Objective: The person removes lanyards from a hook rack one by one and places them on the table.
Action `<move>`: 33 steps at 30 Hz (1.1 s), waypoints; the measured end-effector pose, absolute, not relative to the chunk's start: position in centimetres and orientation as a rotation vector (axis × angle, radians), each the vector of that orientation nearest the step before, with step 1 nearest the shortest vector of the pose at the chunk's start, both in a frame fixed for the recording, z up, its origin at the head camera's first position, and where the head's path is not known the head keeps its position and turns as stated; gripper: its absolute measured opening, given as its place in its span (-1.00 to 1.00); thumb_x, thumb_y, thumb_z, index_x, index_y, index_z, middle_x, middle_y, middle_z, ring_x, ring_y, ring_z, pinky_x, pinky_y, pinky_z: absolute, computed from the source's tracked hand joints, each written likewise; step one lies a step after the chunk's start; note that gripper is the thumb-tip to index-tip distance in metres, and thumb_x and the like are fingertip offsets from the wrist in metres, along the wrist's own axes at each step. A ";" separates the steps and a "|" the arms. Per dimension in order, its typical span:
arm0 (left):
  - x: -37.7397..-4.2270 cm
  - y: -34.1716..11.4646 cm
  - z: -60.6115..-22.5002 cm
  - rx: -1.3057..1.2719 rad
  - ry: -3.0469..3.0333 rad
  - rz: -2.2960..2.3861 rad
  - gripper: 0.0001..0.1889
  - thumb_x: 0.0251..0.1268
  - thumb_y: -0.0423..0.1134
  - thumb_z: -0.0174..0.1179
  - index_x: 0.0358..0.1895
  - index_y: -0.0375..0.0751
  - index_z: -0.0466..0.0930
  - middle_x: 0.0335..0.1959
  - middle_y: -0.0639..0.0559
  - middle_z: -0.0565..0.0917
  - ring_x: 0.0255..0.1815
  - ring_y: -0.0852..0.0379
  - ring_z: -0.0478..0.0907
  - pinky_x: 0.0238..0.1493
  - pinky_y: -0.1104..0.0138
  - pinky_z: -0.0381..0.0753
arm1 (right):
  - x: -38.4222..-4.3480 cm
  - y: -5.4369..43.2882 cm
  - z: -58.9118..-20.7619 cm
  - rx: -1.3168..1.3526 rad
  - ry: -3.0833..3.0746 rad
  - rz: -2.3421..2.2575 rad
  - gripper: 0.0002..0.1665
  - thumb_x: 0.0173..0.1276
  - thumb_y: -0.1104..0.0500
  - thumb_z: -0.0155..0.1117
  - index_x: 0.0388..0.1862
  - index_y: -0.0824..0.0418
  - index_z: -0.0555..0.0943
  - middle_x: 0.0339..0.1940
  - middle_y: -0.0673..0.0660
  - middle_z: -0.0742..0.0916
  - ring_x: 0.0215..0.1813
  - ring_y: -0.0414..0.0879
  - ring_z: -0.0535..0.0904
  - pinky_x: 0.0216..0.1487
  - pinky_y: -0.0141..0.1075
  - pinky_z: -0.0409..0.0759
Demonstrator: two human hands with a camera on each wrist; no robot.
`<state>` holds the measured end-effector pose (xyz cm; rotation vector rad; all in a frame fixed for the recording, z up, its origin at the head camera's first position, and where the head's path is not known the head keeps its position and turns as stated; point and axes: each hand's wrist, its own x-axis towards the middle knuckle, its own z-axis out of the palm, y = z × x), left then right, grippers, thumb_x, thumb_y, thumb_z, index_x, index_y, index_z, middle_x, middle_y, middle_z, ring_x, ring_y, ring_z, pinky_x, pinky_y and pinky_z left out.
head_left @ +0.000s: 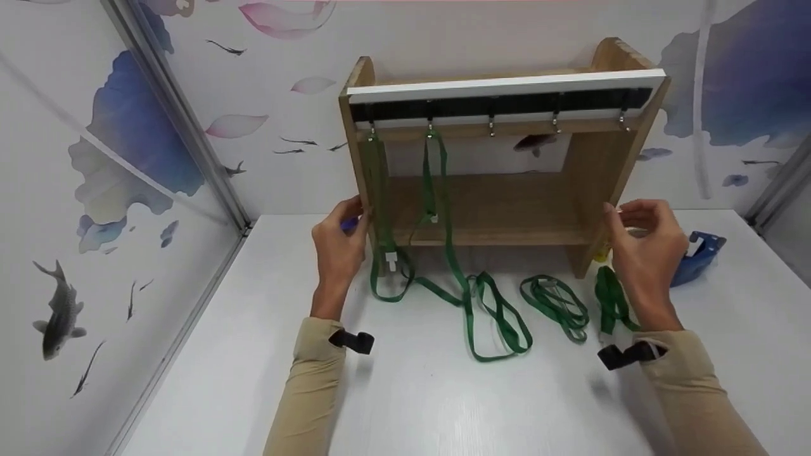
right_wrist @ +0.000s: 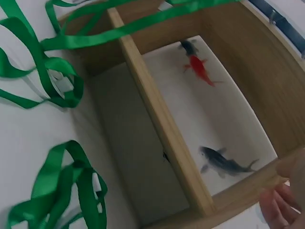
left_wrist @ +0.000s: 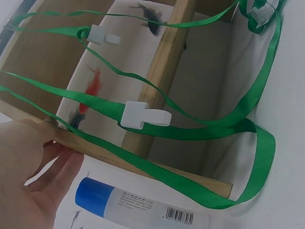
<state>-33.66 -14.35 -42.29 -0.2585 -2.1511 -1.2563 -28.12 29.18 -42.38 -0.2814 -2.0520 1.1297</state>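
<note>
Two tan sleeves (head_left: 310, 392) and two black wrist straps (head_left: 358, 342) come nearest, over a white table (head_left: 431, 411). On it, in front of the shelf, lie two green coils, one in the middle (head_left: 557, 310) and one by the right wrist (head_left: 611, 294), plus a looser tangle (head_left: 507, 326); whether that tangle joins a hanging strap I cannot tell. The left hand (head_left: 339, 244) pinches one side panel of the wooden shelf (head_left: 494, 202), and the right hand (head_left: 649, 250) pinches the other. One blue-capped glue stick (left_wrist: 138, 205) lies outside the left panel, one blue tape dispenser (head_left: 700, 259) beyond the right hand. The shelf stands near the back wall (head_left: 456, 31): pale brown, two side panels, a white front rail with a black strip (head_left: 526, 106) and five metal hooks (head_left: 491, 126). Green straps hang from the two leftmost hooks, flat, ribbon-like, with white plastic clips (head_left: 391, 259).
</note>
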 end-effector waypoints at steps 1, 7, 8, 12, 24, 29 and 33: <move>-33.6 -14.4 -42.3 -0.251 -2.156 -1.254 -0.64 0.56 -0.12 0.36 0.30 -0.12 0.73 0.17 -0.05 0.85 0.19 -0.01 0.82 0.26 0.13 0.80 | -28.3 29.3 -42.4 -0.288 -2.050 1.141 -0.41 0.51 -0.18 0.44 0.27 0.20 0.64 0.13 0.09 0.79 0.08 -0.27 0.71 0.11 -0.53 0.67; -33.4 -14.3 -42.1 -0.236 -2.136 -1.267 -0.66 0.54 -0.15 0.39 0.27 -0.12 0.74 0.13 -0.05 0.86 0.17 -0.02 0.83 0.25 0.05 0.81 | -29.2 29.9 -43.5 -0.231 -2.180 1.185 -0.31 0.53 -0.13 0.44 0.55 0.04 0.55 0.48 0.08 0.71 0.44 0.08 0.70 0.45 0.00 0.68; -33.3 -14.2 -42.1 -0.229 -2.111 -1.267 -0.67 0.53 -0.16 0.40 0.25 -0.13 0.75 0.10 -0.06 0.86 0.13 0.00 0.83 0.23 0.04 0.82 | -29.3 30.0 -43.7 -0.221 -2.189 1.182 -0.33 0.54 -0.12 0.43 0.55 0.02 0.57 0.48 0.08 0.71 0.45 0.09 0.70 0.43 0.05 0.68; -32.7 -13.4 -41.2 -0.222 -1.972 -1.212 -0.77 0.50 -0.19 0.43 0.10 -0.16 0.76 -0.12 -0.06 0.77 -0.08 0.09 0.76 0.07 0.16 0.88 | -29.5 30.1 -44.0 -0.205 -2.188 1.154 -0.42 0.56 -0.09 0.41 0.49 -0.02 0.64 0.46 0.06 0.72 0.43 0.10 0.71 0.39 0.13 0.69; -29.0 -5.4 -39.8 -0.455 -2.211 -0.961 -0.52 0.46 -0.02 0.46 0.24 -0.28 0.72 -0.02 -0.14 0.76 -0.08 0.09 0.84 0.00 0.38 0.84 | -29.4 29.9 -44.1 -0.180 -2.175 1.141 -0.46 0.62 -0.01 0.36 0.51 -0.03 0.61 0.42 0.09 0.73 0.46 0.15 0.68 0.29 0.19 0.71; -29.7 -3.3 -40.5 -0.332 -2.284 -0.925 -0.32 0.40 0.09 0.49 0.39 -0.32 0.62 0.16 -0.20 0.69 0.00 0.04 0.85 0.04 0.36 0.83 | -29.4 30.0 -44.2 -0.181 -2.174 1.132 -0.47 0.61 -0.01 0.37 0.50 -0.03 0.61 0.41 0.09 0.73 0.45 0.14 0.69 0.23 0.10 0.72; -30.3 -2.7 -40.7 -0.238 -2.307 -0.953 -0.31 0.37 0.08 0.51 0.39 -0.32 0.62 0.27 -0.23 0.66 0.13 -0.06 0.81 0.15 0.27 0.82 | -29.5 30.0 -44.3 -0.180 -2.171 1.135 -0.46 0.59 -0.02 0.39 0.49 -0.04 0.62 0.41 0.10 0.74 0.44 0.14 0.69 0.19 0.03 0.72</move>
